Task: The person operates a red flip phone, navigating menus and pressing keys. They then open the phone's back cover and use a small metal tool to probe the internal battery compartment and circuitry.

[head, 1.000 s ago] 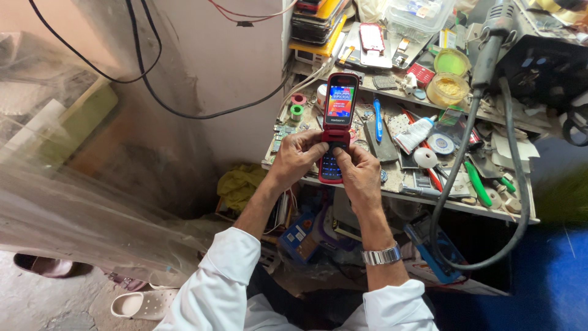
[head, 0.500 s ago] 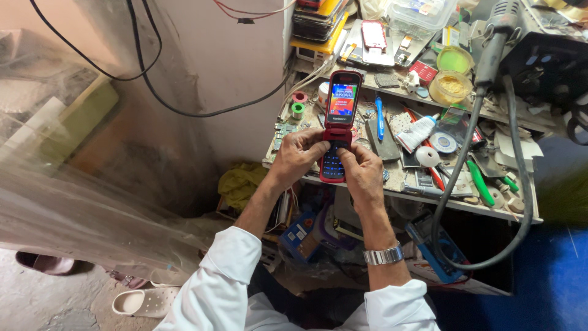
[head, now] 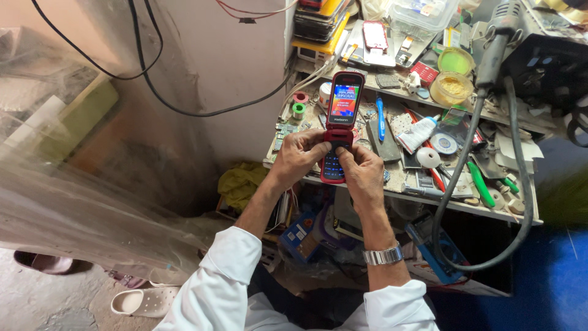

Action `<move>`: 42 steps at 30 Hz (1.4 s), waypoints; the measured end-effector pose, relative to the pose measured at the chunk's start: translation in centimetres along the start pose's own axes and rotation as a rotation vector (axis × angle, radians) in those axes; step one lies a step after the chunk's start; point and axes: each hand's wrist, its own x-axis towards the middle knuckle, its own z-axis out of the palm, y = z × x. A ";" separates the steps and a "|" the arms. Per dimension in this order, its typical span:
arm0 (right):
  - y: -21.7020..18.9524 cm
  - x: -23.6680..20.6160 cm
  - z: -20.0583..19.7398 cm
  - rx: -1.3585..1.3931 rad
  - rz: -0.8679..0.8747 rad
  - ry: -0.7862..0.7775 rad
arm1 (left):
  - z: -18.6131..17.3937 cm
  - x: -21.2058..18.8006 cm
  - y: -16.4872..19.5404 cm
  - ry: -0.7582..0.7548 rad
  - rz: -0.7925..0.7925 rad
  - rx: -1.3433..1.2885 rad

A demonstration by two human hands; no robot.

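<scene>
I hold a red flip phone [head: 340, 116] open in both hands over the front edge of a cluttered workbench [head: 465, 205]. Its lit screen faces me and shows a colourful picture. My left hand [head: 298, 157] grips the left side of the keypad half, thumb on the hinge area. From the right, my right hand [head: 362, 173] wraps the same half, thumb on the upper keys. A metal watch [head: 383, 255] sits on my right wrist. Both arms wear white sleeves.
The bench carries a blue pen [head: 380, 118], a white tube [head: 419, 134], tape rolls [head: 429, 157], a green-handled tool [head: 481, 184], a yellow-filled tub [head: 452, 88] and phone parts. A thick grey hose [head: 456, 159] loops down on the right. Black cables cross the wall [head: 153, 92]. Plastic sheeting [head: 73, 208] and sandals [head: 144, 301] lie left.
The phone and both hands stay almost in the same place; the view has shifted slightly. The thumbs keep their positions on the keypad half.
</scene>
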 end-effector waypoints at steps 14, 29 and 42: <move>0.2 0.1 0.1 0.045 0.000 -0.029 | -0.2 0.0 -0.3 0.007 0.009 0.014; 0.4 0.1 0.1 0.045 0.013 -0.031 | -0.2 0.1 -0.3 0.004 -0.026 0.020; 0.6 0.1 0.0 0.043 0.006 -0.031 | -0.2 -0.2 0.2 0.001 -0.032 0.026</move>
